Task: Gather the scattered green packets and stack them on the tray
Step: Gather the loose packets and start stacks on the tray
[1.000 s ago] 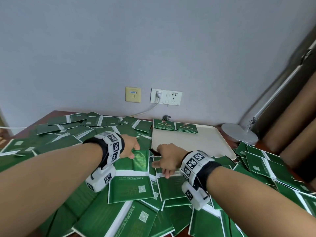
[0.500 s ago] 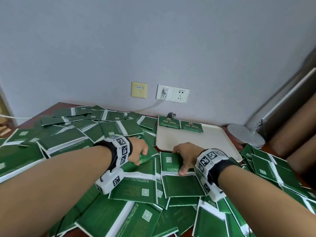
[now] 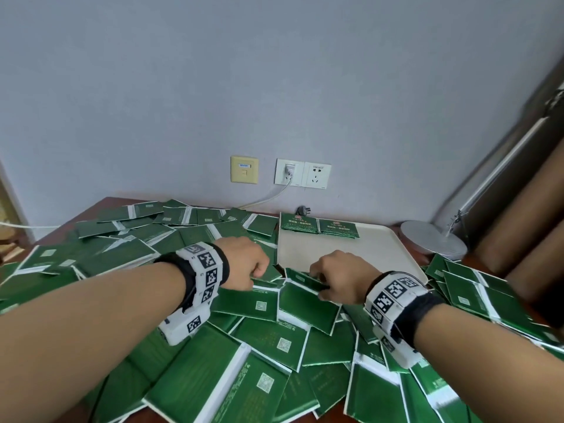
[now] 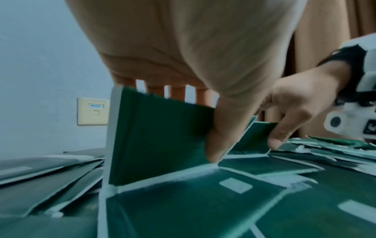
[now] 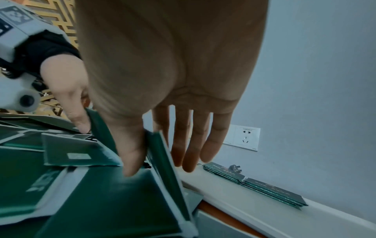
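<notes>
Green packets point(image 3: 259, 303) lie scattered in a thick layer over the table. The cream tray point(image 3: 351, 254) sits at the back right, with two short packet stacks point(image 3: 319, 225) along its far edge. My left hand point(image 3: 254, 270) pinches one green packet point(image 4: 158, 136) between thumb and fingers and holds it upright on its edge. My right hand point(image 3: 320, 279), just before the tray's near edge, pinches another packet point(image 5: 162, 157) tilted up off the pile; it also shows as a raised green edge point(image 3: 302, 279). The two hands are a short gap apart.
A round white lamp base point(image 3: 433, 242) stands right of the tray, with brown curtains point(image 3: 534, 233) behind it. Wall sockets point(image 3: 302, 172) and a white cable are at the back, and a loose plug point(image 3: 303, 210) lies behind the tray. Bare wood point(image 3: 100, 206) shows at the far left.
Both hands went from lying on the packets to curling round one each. The two packets have been tipped up off the pile near the tray's front edge.
</notes>
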A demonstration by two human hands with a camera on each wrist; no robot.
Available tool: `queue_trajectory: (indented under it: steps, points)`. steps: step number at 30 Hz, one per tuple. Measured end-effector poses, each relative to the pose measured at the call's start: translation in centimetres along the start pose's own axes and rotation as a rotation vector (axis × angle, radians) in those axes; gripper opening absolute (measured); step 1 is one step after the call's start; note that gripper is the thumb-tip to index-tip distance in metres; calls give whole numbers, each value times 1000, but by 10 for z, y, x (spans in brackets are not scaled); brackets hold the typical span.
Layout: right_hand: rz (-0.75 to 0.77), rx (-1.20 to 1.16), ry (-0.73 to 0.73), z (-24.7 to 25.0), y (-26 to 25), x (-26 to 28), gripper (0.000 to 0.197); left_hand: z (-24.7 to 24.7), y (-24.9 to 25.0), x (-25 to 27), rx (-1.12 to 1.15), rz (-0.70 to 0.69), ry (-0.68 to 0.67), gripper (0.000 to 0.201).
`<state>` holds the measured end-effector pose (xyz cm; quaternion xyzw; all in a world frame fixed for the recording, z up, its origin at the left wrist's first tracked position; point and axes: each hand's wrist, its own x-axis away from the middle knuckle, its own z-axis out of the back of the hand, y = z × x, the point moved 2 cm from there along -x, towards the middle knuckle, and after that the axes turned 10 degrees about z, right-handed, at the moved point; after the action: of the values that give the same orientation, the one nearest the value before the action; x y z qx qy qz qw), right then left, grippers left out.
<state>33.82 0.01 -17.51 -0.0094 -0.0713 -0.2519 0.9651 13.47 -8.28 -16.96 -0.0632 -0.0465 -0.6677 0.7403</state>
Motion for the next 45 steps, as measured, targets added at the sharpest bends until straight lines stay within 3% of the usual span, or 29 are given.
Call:
queue_trajectory:
  steps: [3, 6, 10, 30, 33, 37, 43, 45]
  points:
    - [20, -10, -48, -8, -17, 6, 49, -13, 5, 3, -78, -16, -105, 27]
    - [13, 30, -117, -18, -35, 5, 39, -22, 11, 3, -177, -32, -141, 51]
    - [1, 127, -145, -26, -52, -4, 27, -31, 15, 5, -233, -33, -108, 58]
    - [-132, 47, -111, -18, -57, -20, 17, -34, 17, 4, -189, -87, -32, 34]
    - [-150, 31, -96, -18, -55, -24, 23, -34, 14, 3, -152, -86, -24, 35]
    - [-125, 64, -108, -20, -58, -26, 29, -32, 13, 4, -144, -102, -34, 36]
    - [-95, 70, -108, -14, -49, -27, 10, -19, 17, 3, -187, -129, -58, 15]
    - [-74, 90, -118, -4, -39, -29, 12, -4, 19, -2, -175, -124, -46, 18]
